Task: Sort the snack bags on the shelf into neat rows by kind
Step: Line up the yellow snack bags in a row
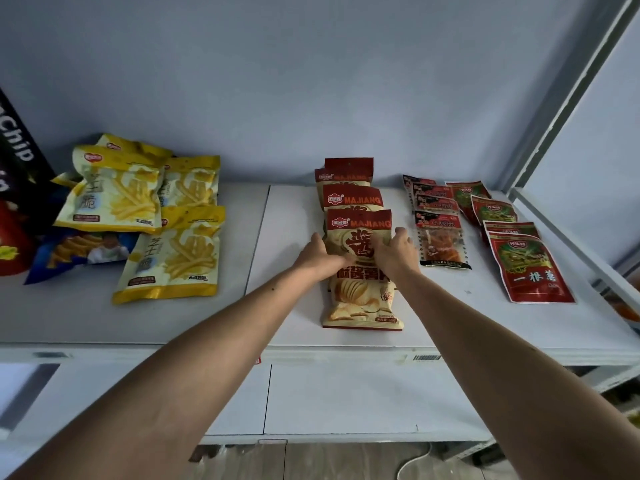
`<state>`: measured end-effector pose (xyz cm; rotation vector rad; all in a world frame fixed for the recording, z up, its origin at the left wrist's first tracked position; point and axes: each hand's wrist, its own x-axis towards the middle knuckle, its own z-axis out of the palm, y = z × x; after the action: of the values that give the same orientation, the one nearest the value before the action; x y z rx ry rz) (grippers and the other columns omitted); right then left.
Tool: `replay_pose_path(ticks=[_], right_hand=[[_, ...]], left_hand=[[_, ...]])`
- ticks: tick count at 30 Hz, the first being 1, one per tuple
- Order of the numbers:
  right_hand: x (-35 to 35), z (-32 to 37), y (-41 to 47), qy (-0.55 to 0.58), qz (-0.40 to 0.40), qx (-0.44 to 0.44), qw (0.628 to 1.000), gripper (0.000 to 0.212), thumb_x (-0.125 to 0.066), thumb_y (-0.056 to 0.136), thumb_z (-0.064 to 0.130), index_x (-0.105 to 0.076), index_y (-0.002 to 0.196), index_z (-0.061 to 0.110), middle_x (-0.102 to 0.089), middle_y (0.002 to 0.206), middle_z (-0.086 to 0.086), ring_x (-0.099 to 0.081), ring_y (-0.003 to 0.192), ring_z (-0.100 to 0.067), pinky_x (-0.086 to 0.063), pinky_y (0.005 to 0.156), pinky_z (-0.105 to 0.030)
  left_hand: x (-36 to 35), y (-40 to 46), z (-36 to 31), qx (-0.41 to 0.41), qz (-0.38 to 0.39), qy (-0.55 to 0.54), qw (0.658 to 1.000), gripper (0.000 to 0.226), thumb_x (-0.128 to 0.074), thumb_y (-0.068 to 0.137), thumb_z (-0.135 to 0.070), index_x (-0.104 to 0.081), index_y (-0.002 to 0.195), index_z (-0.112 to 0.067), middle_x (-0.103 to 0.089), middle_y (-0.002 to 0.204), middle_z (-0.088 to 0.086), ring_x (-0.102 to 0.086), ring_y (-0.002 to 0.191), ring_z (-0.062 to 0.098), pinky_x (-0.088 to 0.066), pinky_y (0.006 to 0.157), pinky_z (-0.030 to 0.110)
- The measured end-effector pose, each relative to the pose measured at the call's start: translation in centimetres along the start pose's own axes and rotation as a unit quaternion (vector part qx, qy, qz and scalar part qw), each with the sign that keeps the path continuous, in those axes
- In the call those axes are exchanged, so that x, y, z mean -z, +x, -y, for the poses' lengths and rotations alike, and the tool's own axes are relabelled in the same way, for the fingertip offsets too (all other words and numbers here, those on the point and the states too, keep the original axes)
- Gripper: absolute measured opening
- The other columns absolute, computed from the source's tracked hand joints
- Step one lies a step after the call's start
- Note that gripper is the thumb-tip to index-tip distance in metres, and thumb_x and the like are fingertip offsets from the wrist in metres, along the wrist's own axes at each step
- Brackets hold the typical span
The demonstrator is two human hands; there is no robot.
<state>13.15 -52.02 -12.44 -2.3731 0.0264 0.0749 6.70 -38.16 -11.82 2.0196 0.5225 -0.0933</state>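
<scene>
On the white shelf (446,317), a row of red-and-beige MAJIANG chip bags (352,199) runs front to back, overlapping. Both my hands are on the front chip bag (362,299). My left hand (320,256) grips its left edge and my right hand (394,252) grips its right edge, covering the bag's middle. Several yellow fries bags (138,199) lie loosely piled at the left, one (173,259) nearer the front. To the right lie a row of small red packets (437,202) and a row of red-and-green packets (530,268).
A blue snack bag (83,249) lies partly under the yellow bags. A dark bag (17,150) and a red one (10,244) stand at the far left. A white upright post (554,109) bounds the shelf on the right. A lower shelf (346,400) juts out beneath.
</scene>
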Motion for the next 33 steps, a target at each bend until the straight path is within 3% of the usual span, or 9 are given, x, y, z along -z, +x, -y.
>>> replay_pose_path(ticks=[3,7,15,21,23,25,29,33], right_hand=[[0.2,1.8,-0.5,-0.051,-0.079,0.059,0.994,0.048,-0.043,0.095,0.041,-0.040,0.130,0.009,-0.048,0.131,-0.014,-0.041,0.121,-0.032,-0.036,0.099,-0.045],[-1.4,6.1,-1.2,-0.076,-0.119,0.167,0.976,0.045,-0.047,0.094,0.038,-0.042,0.128,0.008,-0.049,0.132,-0.014,-0.042,0.120,-0.034,-0.037,0.101,-0.047],[-9.6,17.0,-3.2,-0.109,-0.062,0.279,0.952,0.042,-0.051,0.094,0.037,-0.046,0.129,0.013,-0.048,0.133,-0.012,-0.040,0.123,-0.033,-0.036,0.097,-0.043],[-17.6,22.0,-2.6,-0.098,0.070,0.218,0.969,0.052,-0.049,0.095,0.043,-0.043,0.135,0.011,-0.047,0.139,-0.013,-0.043,0.128,-0.033,-0.040,0.100,-0.041],[-19.7,23.1,-2.3,-0.078,0.122,0.158,0.977,0.058,-0.055,0.092,0.045,-0.043,0.135,0.008,-0.050,0.133,-0.014,-0.052,0.117,-0.031,-0.046,0.091,-0.039],[-21.5,23.9,-2.1,-0.032,0.158,0.076,0.984,0.065,-0.063,0.086,0.049,-0.045,0.131,0.007,-0.055,0.120,-0.012,-0.059,0.094,-0.024,-0.049,0.074,-0.035],[-24.2,24.5,-1.2,-0.030,0.169,-0.002,0.985,0.071,-0.070,0.079,0.047,-0.046,0.132,0.005,-0.058,0.115,-0.013,-0.060,0.098,-0.026,-0.053,0.075,-0.035],[-25.4,25.1,-0.3,0.053,0.157,-0.053,0.985,0.054,-0.079,0.076,0.035,-0.054,0.113,0.005,-0.064,0.100,-0.010,-0.067,0.079,-0.021,-0.056,0.056,-0.030]], left_hand=[[2.6,-0.6,0.5,-0.046,-0.033,0.085,0.995,0.081,-0.068,0.086,-0.038,-0.023,0.149,-0.011,-0.034,0.154,0.009,-0.037,0.139,0.028,-0.038,0.105,0.038],[7.9,-0.6,2.3,-0.098,-0.087,0.217,0.967,0.070,-0.066,0.086,-0.035,-0.038,0.143,-0.007,-0.044,0.147,0.013,-0.042,0.134,0.030,-0.039,0.106,0.035],[21.6,1.0,8.3,-0.094,-0.169,0.340,0.920,0.056,-0.066,0.084,-0.034,-0.050,0.133,-0.013,-0.052,0.137,0.006,-0.047,0.129,0.028,-0.045,0.100,0.041],[31.1,3.7,12.3,-0.084,-0.140,0.448,0.879,0.058,-0.064,0.086,-0.040,-0.047,0.134,-0.014,-0.044,0.143,0.003,-0.041,0.131,0.026,-0.043,0.101,0.042],[33.1,4.8,13.2,-0.088,-0.110,0.488,0.861,0.069,-0.064,0.085,-0.044,-0.039,0.142,-0.016,-0.034,0.152,0.003,-0.032,0.138,0.026,-0.036,0.109,0.042],[34.7,5.9,13.9,-0.090,-0.078,0.539,0.834,0.079,-0.061,0.086,-0.049,-0.025,0.150,-0.019,-0.016,0.160,0.004,-0.018,0.145,0.028,-0.026,0.115,0.045],[36.5,7.8,15.2,-0.105,-0.029,0.603,0.790,0.086,-0.054,0.090,-0.053,-0.006,0.155,-0.023,0.007,0.163,0.006,0.002,0.149,0.030,-0.008,0.119,0.053],[37.0,8.8,15.6,-0.110,-0.026,0.595,0.796,0.082,-0.060,0.088,-0.038,-0.012,0.154,-0.027,0.002,0.163,0.004,-0.003,0.149,0.029,-0.009,0.118,0.054]])
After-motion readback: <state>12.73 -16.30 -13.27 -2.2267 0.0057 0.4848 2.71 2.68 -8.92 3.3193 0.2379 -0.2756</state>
